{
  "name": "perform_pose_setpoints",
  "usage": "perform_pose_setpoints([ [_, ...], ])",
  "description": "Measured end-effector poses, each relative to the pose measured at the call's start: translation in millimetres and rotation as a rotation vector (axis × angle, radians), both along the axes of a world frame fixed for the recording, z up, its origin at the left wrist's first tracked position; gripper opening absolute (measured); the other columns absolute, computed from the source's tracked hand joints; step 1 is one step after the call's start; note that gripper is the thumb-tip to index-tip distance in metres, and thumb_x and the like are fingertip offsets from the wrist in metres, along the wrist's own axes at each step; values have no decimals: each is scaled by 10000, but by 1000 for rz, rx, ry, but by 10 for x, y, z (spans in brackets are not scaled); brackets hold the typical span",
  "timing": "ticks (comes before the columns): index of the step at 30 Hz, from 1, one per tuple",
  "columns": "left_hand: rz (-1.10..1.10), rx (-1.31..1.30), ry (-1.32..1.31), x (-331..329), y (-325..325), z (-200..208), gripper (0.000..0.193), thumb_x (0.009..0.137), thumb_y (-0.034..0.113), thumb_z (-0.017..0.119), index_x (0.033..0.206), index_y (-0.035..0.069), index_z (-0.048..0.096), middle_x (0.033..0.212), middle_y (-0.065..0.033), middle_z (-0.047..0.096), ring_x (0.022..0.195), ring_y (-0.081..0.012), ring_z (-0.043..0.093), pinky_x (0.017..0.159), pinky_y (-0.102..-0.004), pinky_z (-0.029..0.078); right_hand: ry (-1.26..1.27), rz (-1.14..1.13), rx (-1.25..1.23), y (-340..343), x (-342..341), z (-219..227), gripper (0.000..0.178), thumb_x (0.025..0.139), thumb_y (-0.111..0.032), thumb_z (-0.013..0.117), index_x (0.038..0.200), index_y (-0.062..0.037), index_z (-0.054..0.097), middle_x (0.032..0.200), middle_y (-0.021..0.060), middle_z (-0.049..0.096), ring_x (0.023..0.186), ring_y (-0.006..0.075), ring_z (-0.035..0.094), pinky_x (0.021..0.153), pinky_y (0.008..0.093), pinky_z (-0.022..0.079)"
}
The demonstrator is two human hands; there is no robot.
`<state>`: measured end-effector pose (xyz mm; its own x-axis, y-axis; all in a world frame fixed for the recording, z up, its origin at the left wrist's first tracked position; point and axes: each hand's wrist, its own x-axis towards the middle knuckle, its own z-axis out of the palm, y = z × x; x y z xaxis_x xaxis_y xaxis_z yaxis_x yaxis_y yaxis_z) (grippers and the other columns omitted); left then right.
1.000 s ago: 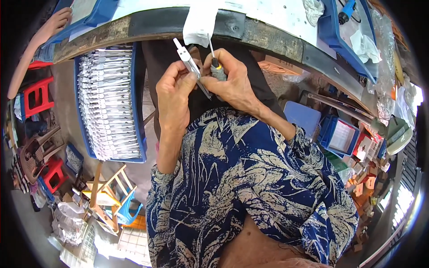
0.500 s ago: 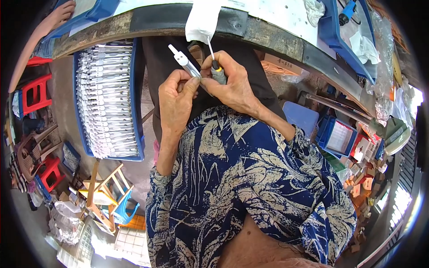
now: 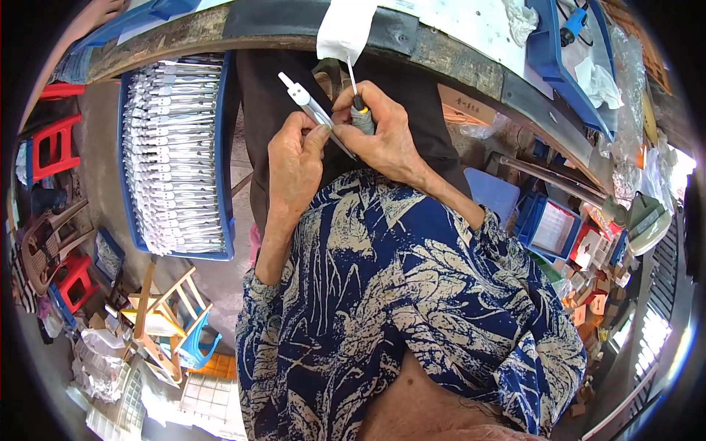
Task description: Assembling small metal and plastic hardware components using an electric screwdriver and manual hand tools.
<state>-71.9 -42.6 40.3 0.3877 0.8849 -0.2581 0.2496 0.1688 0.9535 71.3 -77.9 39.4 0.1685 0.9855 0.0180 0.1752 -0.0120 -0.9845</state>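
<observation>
Between thumb and fingers, my left hand (image 3: 294, 158) pinches a white-headed drawing compass (image 3: 303, 98) with metallic legs. The compass lies slantwise over my lap, head pointing up and left, legs running down between both hands. My right hand (image 3: 382, 136) is wrapped round a screwdriver (image 3: 361, 117), its handle grey with a yellow ring and its thin shaft pointing up toward the table edge. My right thumb is at the compass legs; whether it presses on them I cannot tell. Left of my legs, a blue bin (image 3: 227, 147) holds rows of similar compasses.
A worn workbench edge (image 3: 471, 81) crosses ahead, with a white cloth-like piece (image 3: 344, 33) hanging over it. A blue tray (image 3: 543, 55) at the right holds a blue power tool (image 3: 573, 28). Another person's hand (image 3: 92, 16) is at top left. Red stools (image 3: 55, 147) stand left.
The view has shifted slightly. More of the compass's lower legs shows between my hands. Both hands keep their grips, and the other person's arm has moved up, mostly out of view.
</observation>
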Motion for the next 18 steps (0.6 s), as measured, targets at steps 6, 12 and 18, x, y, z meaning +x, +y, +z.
perform_pose_setpoints([
  [6,27,12,13,21,-5,-20,88,831,42,543,788,-35,535,588,-27,493,535,-76,429,480,-245,356,7,-25,0,3,1,-6,193,708,1,637,865,-23,527,780,18,551,746,81,532,676,227,447],
  [12,33,-33,22,35,-12,-40,103,826,45,546,768,-40,537,586,-31,504,543,-76,439,487,-247,364,-8,-42,20,-17,-1,-26,171,714,-11,620,849,-31,518,752,24,534,710,91,524,647,239,443],
  [18,33,-13,56,61,-12,-71,110,819,50,554,759,-41,538,582,-35,505,544,-77,444,488,-252,366,-25,-54,57,-21,26,-43,160,724,-31,609,845,-39,505,730,32,524,684,107,526,630,257,444],
])
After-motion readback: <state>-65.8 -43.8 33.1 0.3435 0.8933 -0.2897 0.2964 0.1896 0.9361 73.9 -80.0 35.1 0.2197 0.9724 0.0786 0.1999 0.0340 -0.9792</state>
